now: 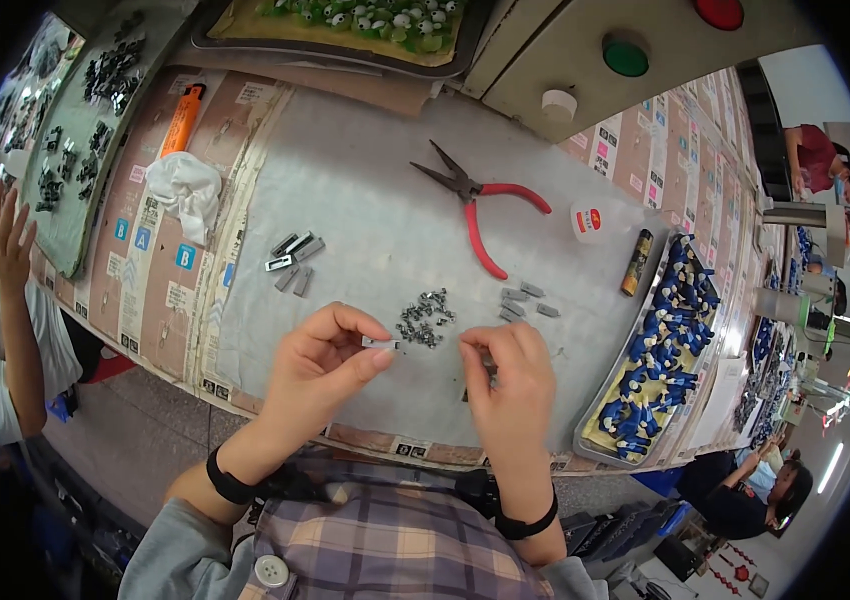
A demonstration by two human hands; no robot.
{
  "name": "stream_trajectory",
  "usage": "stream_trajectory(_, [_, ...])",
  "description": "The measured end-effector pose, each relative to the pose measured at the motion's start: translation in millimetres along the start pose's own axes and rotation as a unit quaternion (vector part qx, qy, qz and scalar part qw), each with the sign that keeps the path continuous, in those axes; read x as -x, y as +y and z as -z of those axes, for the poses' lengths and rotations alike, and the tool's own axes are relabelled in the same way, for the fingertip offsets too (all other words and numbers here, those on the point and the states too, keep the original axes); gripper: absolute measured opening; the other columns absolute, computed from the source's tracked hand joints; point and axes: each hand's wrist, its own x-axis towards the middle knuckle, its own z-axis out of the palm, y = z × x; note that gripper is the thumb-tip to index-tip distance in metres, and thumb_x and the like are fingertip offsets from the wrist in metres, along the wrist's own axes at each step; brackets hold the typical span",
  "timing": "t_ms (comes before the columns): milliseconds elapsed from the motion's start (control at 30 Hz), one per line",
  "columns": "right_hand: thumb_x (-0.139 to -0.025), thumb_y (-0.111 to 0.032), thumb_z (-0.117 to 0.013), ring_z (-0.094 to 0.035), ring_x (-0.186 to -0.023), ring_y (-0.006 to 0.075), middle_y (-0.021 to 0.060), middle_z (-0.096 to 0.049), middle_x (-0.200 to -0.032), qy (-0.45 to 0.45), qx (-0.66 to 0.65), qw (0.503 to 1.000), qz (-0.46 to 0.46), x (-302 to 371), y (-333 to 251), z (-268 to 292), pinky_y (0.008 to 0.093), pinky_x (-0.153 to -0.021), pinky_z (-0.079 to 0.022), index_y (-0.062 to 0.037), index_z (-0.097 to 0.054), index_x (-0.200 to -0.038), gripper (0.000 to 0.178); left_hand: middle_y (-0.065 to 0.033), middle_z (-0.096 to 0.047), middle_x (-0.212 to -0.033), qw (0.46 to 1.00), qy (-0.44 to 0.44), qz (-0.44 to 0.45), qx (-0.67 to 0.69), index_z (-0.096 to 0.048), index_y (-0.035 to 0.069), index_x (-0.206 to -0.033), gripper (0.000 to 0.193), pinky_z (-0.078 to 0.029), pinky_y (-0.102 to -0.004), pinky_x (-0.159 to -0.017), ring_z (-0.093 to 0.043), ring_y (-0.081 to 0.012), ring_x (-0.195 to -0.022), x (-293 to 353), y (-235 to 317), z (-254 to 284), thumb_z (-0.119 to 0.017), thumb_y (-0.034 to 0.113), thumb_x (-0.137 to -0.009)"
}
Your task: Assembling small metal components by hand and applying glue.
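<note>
Thumb and first finger of the left hand (320, 365) pinch tight on a small grey block (373, 343), held up over the pale mat (345, 170). Thumb and first finger of the right hand (513, 375) bend in close to each other; I cannot tell if they have hold of something tiny. Both arms come up from the bottom, a dark band on each wrist. The hands turn toward each other, near but apart, with the other fingers curled in. Just past the gap between them lies a heap of shiny metal bits (425, 318). Loose grey blocks (525, 292) lie past the right hand, and more lie past the left. Farther off, red-handled pliers (464, 187) rest with their handles spread wide.
</note>
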Motion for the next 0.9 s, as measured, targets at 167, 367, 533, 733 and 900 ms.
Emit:
stream_trajectory(167, [-0.068, -0.005, -0.064, -0.050, -0.069, 0.0238, 0.0063, -0.048, -0.071, -0.023, 0.000, 0.999, 0.035, -8.3, 1.1, -4.3, 0.0339, -0.061, -0.039, -0.0061, -0.057, -0.074, 0.010, -0.0006, -0.053, -0.088, 0.999, -0.027, -0.011, -0.020, -0.054, 0.002, -0.094, 0.017, -0.040, -0.0176, -0.068, -0.049, -0.0046, -0.079, -1.2, -3.0, 4.1, -0.061, 0.002, -0.079])
stream_trajectory(367, [-0.067, -0.006, -0.065, -0.050, -0.071, 0.0234, 0.0054, -0.048, -0.071, -0.033, 0.028, 0.998, 0.054, -11.0, -2.2, -7.7, 0.0341, -0.063, -0.038, -0.0064, -0.057, -0.075, 0.011, -0.0014, -0.054, -0.089, 0.999, -0.039, -0.020, -0.014, -0.054, 0.001, -0.094, 0.017, -0.041, -0.0181, -0.070, -0.050, -0.0052, -0.081, 1.2, -4.2, 4.8, -0.060, 0.000, -0.079])
stream_trajectory(533, [-0.068, -0.007, -0.065, -0.050, -0.072, 0.0216, 0.0062, -0.048, -0.071, -0.037, 0.063, 0.995, 0.074, -12.4, -3.3, -4.6, 0.0305, -0.063, -0.038, -0.0065, -0.056, -0.075, 0.011, -0.0020, -0.054, -0.089, 0.999, -0.043, -0.018, -0.010, -0.054, 0.000, -0.095, 0.017, -0.042, -0.0190, -0.071, -0.051, -0.0060, -0.084, 1.1, -1.4, 2.1, -0.060, 0.000, -0.079])
stream_trajectory(733, [-0.080, -0.008, -0.060, -0.046, -0.071, 0.0062, -0.0018, -0.051, -0.078, -0.106, -0.518, 0.823, -0.209, 2.2, -4.3, 20.7, 0.0187, -0.066, -0.036, -0.0038, -0.052, -0.084, 0.009, -0.0025, -0.055, -0.090, 0.995, -0.099, 0.016, 0.013, -0.054, -0.001, -0.094, 0.016, -0.043, -0.0191, -0.071, -0.052, -0.0066, -0.082, -1.7, -1.0, -17.0, -0.059, -0.002, -0.079])
stream_trajectory(900, [-0.083, -0.008, -0.058, -0.044, -0.074, 0.0035, -0.0036, -0.050, -0.080, -0.120, -0.585, 0.775, -0.205, 13.5, -3.0, 18.9, 0.0172, -0.067, -0.035, -0.0029, -0.051, -0.089, 0.011, -0.0030, -0.055, -0.090, 0.990, -0.119, 0.060, 0.038, -0.055, -0.001, -0.094, 0.016, -0.044, -0.0191, -0.072, -0.053, -0.0074, -0.082, -5.0, -4.4, -23.7, -0.059, -0.003, -0.079])
